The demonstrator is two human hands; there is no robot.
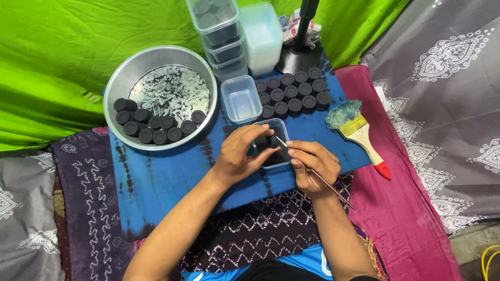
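Just right of the steel bowl (119,83), on the blue worktop (156,177), my left hand (237,153) curled round a clear tub (273,148) of black discs while my right hand (312,164) pinched a thin stick (317,174), its tip inside. I judged I was seating discs; steadiness mattered next.

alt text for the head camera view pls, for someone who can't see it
Seen from above, a person's left hand steadies a small clear plastic tub of black discs on a blue cloth, while the right hand pokes a thin stick into it. A metal bowl, stacked tubs and a paintbrush lie around.
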